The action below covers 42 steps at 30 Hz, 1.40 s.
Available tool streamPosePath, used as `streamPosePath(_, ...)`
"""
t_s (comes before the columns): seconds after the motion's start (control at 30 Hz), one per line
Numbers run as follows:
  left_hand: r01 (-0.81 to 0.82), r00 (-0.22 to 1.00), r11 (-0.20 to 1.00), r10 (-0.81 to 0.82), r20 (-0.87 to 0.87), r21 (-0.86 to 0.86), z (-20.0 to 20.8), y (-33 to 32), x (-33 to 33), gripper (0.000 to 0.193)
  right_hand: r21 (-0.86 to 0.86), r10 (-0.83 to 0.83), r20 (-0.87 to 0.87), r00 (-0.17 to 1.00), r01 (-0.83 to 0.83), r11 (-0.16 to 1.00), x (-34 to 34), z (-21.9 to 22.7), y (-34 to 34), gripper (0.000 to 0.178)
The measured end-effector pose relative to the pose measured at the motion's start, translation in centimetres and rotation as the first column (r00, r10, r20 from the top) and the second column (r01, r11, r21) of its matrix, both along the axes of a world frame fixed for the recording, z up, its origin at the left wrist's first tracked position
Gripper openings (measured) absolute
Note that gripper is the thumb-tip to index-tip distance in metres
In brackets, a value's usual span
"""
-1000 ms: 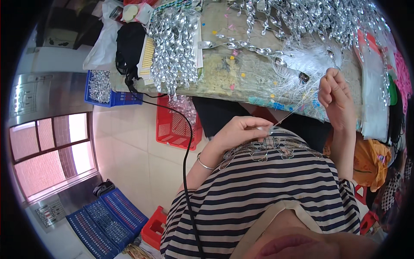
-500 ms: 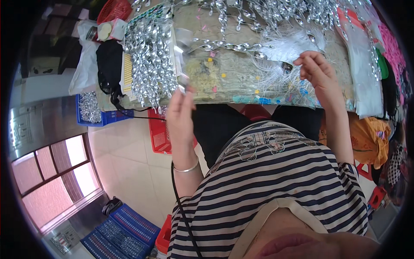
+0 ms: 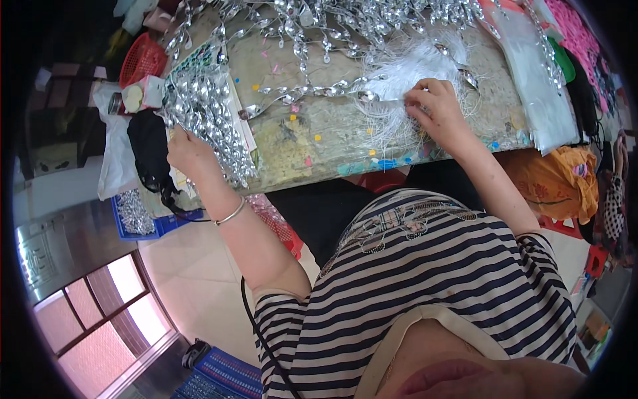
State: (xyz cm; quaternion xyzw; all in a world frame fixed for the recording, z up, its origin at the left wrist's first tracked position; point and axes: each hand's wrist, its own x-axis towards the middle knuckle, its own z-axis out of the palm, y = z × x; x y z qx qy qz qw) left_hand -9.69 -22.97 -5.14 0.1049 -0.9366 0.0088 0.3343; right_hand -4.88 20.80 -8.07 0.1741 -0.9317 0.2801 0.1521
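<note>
My left hand (image 3: 191, 153) is at the left side of a thick bunch of silvery faceted bead strands (image 3: 207, 106), next to a black cloth bag (image 3: 147, 143). Its fingers are closed; what they grip, if anything, is hidden. My right hand (image 3: 437, 113) pinches white thread at the near edge of a fluffy bundle of white threads (image 3: 402, 70). Just left of those fingertips lies a large silvery bead (image 3: 367, 96). From there, bead strands (image 3: 299, 91) stretch leftward over the worktable (image 3: 279, 156), ending at a shiny bead (image 3: 247, 113).
More bead strands (image 3: 332, 20) cover the table's far side. Clear plastic bags (image 3: 541, 100) lie at the right edge. A red basket (image 3: 143, 60) and a small pink-and-white box (image 3: 149, 90) stand far left. Below the left edge is a blue crate (image 3: 136, 223) of beads. An orange cloth (image 3: 551, 183) hangs lower right.
The view has shifted. My left hand has moved left, from the bunch's right front corner to its left side. My right hand's fingers have come closer together by the white threads.
</note>
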Motion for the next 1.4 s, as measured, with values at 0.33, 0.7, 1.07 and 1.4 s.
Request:
streamPosePath(0.33, -0.085, 0.996, 0.989, 0.082, -0.032, -0.117, 0.9, 2.7, 0.8, 0.035, -0.493, -0.025, 0.342, 0.939, 0.202, 0.846, -0.3, 3.0, 1.7, 0.012)
streamPosePath(0.7, 0.886, 0.445, 0.361, -0.840, -0.310, 0.292, 5.2, 21.7, 5.9, 0.055, -0.518, 0.136, 0.311, 0.941, 0.048, 0.854, 5.1, 11.1, 3.9, 0.020)
streamPosePath(1.07, 0.139, 0.532, 0.079, -0.847, -0.007, 0.987, 2.8, 22.2, 9.3, 0.031, -0.570, 0.271, 0.425, 0.864, 0.023, 0.822, 5.0, 6.5, 1.0, 0.019)
streamPosePath(1.4, -0.199, 0.759, -0.110, -0.646, 0.082, 0.974, -1.1, 17.5, 13.3, 0.027, -0.090, 0.364, 0.114, 0.924, -0.355, 0.931, 5.5, -0.7, -3.5, 0.027)
